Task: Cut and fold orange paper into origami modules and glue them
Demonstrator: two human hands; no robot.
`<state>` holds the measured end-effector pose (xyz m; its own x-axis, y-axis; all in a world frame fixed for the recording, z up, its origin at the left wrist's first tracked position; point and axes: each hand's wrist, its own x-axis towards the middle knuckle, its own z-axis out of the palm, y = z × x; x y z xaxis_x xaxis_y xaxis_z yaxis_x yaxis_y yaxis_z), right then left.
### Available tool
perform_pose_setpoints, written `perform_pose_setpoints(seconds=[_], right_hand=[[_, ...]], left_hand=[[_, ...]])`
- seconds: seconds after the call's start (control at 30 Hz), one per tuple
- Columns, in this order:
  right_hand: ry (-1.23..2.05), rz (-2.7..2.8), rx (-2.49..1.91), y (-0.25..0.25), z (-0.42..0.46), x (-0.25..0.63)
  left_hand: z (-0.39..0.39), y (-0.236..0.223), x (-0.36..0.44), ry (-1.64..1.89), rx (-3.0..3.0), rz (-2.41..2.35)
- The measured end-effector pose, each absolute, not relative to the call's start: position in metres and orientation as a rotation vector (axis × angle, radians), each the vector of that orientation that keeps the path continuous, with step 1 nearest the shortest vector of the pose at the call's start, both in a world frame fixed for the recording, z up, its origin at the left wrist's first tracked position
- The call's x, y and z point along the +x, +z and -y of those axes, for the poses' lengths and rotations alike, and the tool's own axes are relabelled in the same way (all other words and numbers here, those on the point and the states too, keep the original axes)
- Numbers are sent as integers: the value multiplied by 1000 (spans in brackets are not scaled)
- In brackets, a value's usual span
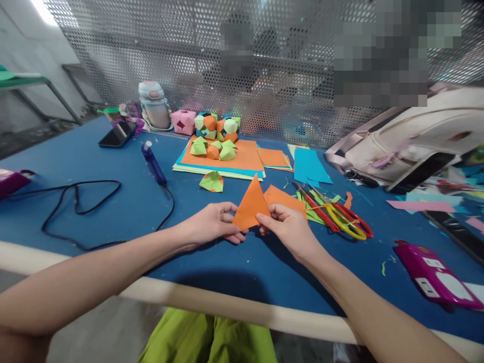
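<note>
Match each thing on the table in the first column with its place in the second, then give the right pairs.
1. orange paper triangle
2. pink paper cube
3. scissors
4. pale bag

A. beside the lidded bottle
B. up by the metal mesh, on the right
C. between the left hand and right hand
D. among green paper scraps

Right pairs: 1-C, 2-A, 3-D, 4-B
</note>
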<state>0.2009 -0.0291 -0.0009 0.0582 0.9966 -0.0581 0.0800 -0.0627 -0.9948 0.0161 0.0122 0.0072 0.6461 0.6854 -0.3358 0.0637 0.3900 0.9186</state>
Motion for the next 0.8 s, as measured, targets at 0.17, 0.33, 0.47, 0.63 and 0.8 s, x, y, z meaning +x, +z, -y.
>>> perform_pose_setpoints(seconds=[0.17,0.33,0.47,0.63,0.8], right_hand=[[1171,1181,-1311,-2,29,204],[1233,1006,-1252,-5,25,209],[1266,966,-1249,-3,23,209],[1244,998,-1270,-2,24,210],[1268,1019,-1238,0,27,211]], left_hand=[[-14,10,15,452,1078,-790],[-16,13,13,435,1005,-711],[-17,14,11,403,985,-700],[-18,17,10,369,947,-713],[-20,16,9,364,975,-742]])
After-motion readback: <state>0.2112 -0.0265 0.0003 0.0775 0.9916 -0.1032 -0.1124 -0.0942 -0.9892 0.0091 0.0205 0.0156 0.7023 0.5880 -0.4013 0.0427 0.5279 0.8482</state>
